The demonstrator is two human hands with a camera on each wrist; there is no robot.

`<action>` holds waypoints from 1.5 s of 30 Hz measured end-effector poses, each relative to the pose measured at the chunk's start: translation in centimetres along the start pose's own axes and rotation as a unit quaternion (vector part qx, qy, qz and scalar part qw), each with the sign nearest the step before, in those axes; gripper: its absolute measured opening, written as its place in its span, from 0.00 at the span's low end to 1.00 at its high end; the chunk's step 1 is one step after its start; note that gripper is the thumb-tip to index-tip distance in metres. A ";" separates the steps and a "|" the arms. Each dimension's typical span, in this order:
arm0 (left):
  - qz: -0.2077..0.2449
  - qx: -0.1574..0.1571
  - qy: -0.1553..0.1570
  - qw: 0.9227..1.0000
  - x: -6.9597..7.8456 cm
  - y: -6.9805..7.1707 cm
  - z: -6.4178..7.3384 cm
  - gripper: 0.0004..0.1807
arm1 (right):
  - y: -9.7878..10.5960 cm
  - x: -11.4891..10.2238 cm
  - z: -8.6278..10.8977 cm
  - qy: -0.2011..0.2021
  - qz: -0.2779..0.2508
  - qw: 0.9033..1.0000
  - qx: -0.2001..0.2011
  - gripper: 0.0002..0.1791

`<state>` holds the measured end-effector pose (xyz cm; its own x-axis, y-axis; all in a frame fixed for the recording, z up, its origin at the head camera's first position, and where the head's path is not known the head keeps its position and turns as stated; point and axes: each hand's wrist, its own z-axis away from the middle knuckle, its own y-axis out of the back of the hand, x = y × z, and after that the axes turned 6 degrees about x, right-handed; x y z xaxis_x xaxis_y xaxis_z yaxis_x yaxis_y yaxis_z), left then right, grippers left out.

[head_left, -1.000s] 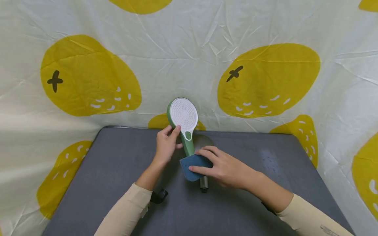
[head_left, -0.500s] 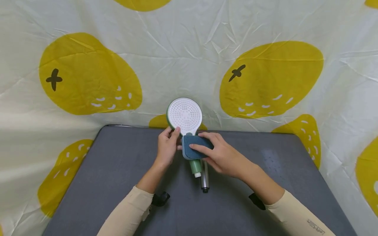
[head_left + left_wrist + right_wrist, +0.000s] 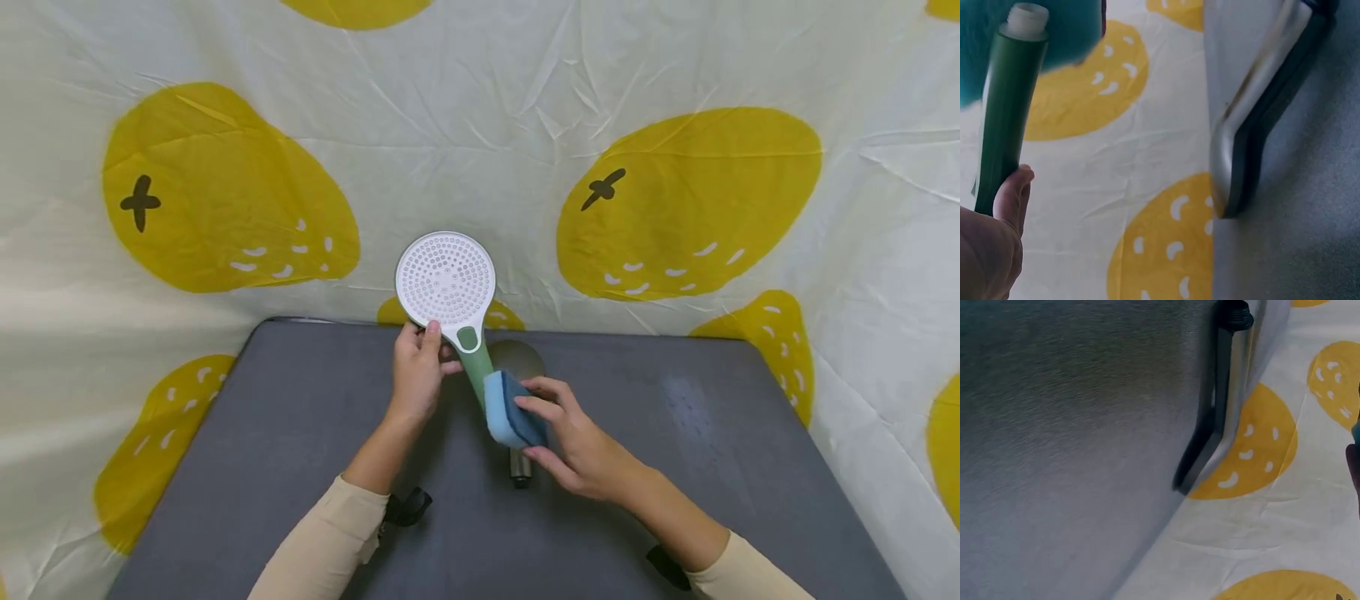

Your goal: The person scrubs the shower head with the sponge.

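Note:
My left hand (image 3: pixel 418 375) grips a green shower head (image 3: pixel 446 279) with a white perforated face, thumb at the face's lower rim. Its face is turned toward the head camera and its handle slants down to the right. My right hand (image 3: pixel 577 442) pinches a two-layer sponge (image 3: pixel 512 412), light blue and dark blue, which overlaps the lower handle in the head view. Past the left hand (image 3: pixel 988 250), the left wrist view shows the green handle (image 3: pixel 1007 119) with a white threaded end, and the blurred sponge (image 3: pixel 1054 37) behind it. Only a sliver of the right hand's finger (image 3: pixel 1354 464) shows in the right wrist view.
A second, silver-grey shower head (image 3: pixel 519 358) lies on the dark grey table (image 3: pixel 637 533), partly hidden behind the sponge. Both wrist views show its bent handle from the side. A white cloth (image 3: pixel 480 100) with yellow fruit prints hangs behind the table.
The sponge moved up the handle to the neck, then back down and turned, so its light blue side shows. The shower head has shifted slightly left, tilting its lower end to the right.

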<state>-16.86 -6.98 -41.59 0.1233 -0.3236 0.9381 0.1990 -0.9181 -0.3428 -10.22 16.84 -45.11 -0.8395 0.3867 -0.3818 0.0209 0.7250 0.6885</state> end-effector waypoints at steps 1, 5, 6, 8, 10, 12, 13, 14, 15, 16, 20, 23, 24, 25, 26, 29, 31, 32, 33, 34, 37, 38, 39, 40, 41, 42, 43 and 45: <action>0.002 0.001 0.001 1.000 0.1 -0.1 0.1 0.13 | -0.1 0.1 -0.2 -0.010 -0.001 1.000 0.006 0.31; 0.011 0.006 0.000 1.000 0.2 -0.2 0.3 0.13 | -0.7 0.5 -1.7 -0.052 -0.002 0.998 0.020 0.32; 0.013 0.006 -0.001 1.000 0.2 -0.2 0.3 0.14 | -0.9 0.7 -2.1 -0.063 -0.005 0.998 0.023 0.32; 0.015 0.003 -0.001 1.000 0.1 -0.2 0.3 0.14 | -1.1 0.9 -3.1 -0.088 -0.017 0.996 0.029 0.33; 0.017 -0.003 0.000 1.000 0.1 -0.2 0.4 0.14 | -1.2 1.0 -3.9 -0.116 -0.036 0.992 0.038 0.36; 0.023 -0.005 0.003 1.000 0.1 -0.2 0.4 0.14 | -1.2 1.2 -4.6 -0.140 -0.058 0.988 0.039 0.36; 0.026 -0.004 0.003 1.000 0.1 -0.2 0.4 0.14 | -1.1 1.2 -4.8 -0.150 -0.071 0.985 0.037 0.36; 0.029 -0.004 0.004 1.000 0.1 -0.1 0.4 0.14 | -0.9 1.2 -5.0 -0.156 -0.079 0.984 0.033 0.36; 0.032 -0.002 0.003 0.999 0.1 -0.1 0.4 0.13 | -0.8 1.2 -5.0 -0.159 -0.086 0.983 0.027 0.36; 0.035 0.001 0.002 0.999 0.1 0.0 0.2 0.13 | -0.6 1.2 -4.9 -0.159 -0.092 0.983 0.020 0.36; 0.034 0.014 -0.011 0.999 0.2 0.2 -0.4 0.12 | -0.1 1.3 -4.0 -0.142 -0.085 0.986 -0.006 0.37; 0.022 0.025 -0.015 0.999 0.4 0.4 -0.7 0.12 | 0.2 1.3 -3.1 -0.101 -0.059 0.993 -0.004 0.35; 0.016 0.028 -0.013 0.999 0.5 0.4 -0.8 0.11 | 0.4 1.3 -2.8 -0.083 -0.046 0.995 -0.001 0.34; 0.010 0.030 -0.010 0.999 0.6 0.4 -0.8 0.11 | 0.5 1.4 -2.5 -0.064 -0.030 0.997 0.002 0.32; 0.006 0.031 -0.005 0.999 0.6 0.4 -0.9 0.10 | 0.7 1.4 -2.3 -0.046 -0.012 0.999 0.004 0.30; -0.007 0.030 0.005 1.000 0.6 0.3 -1.0 0.10 | 1.6 1.3 -1.9 0.017 0.050 0.999 0.010 0.26; -0.019 0.028 0.011 0.999 0.5 0.2 -1.0 0.10 | 2.0 1.2 -1.9 0.069 0.087 0.994 0.013 0.23; -0.025 0.026 0.015 0.999 0.4 0.2 -1.1 0.10 | 2.2 1.0 -2.1 0.092 0.106 0.990 0.013 0.22; -0.032 0.024 0.019 0.999 0.2 0.2 -1.1 0.10 | 2.4 0.8 -2.3 0.120 0.126 0.985 0.015 0.21; -0.038 0.022 0.023 0.999 0.1 0.2 -1.0 0.11 | 2.5 0.6 -2.5 0.142 0.144 0.979 0.015 0.20; -0.056 0.019 0.027 0.998 -0.3 0.2 -1.0 0.12 | 2.4 -0.5 -3.3 0.195 0.198 0.960 0.012 0.20; -0.059 0.017 0.027 0.998 -0.4 0.2 -1.0 0.13 | 2.3 -0.9 -3.5 0.207 0.218 0.954 0.009 0.21; -0.062 0.015 0.025 0.998 -0.5 0.3 -1.1 0.13 | 2.1 -1.4 -3.7 0.215 0.239 0.947 0.003 0.21; -0.064 0.012 0.023 0.998 -0.6 0.3 -1.1 0.14 | 2.0 -1.8 -3.8 0.219 0.256 0.942 -0.005 0.21; -0.064 0.010 0.022 0.998 -0.7 0.4 -1.2 0.15 | 1.8 -2.2 -3.9 0.222 0.272 0.936 -0.013 0.21; -0.062 0.007 0.021 0.998 -0.7 0.4 -1.2 0.15 | 1.6 -2.6 -4.0 0.226 0.283 0.932 -0.021 0.21; -0.061 0.004 0.018 0.998 -0.7 0.5 -1.3 0.15 | 1.4 -2.9 -4.0 0.228 0.290 0.929 -0.027 0.21; -0.056 0.000 0.016 0.998 -0.8 0.5 -1.3 0.14 | 1.1 -3.3 -4.0 0.228 0.293 0.928 -0.032 0.22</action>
<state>-18.15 -7.52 -42.41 0.0698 -0.2261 0.9716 0.2106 -0.9487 -0.2359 -9.62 14.08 -40.69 -0.8374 0.4110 0.3603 0.5257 0.4254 0.7366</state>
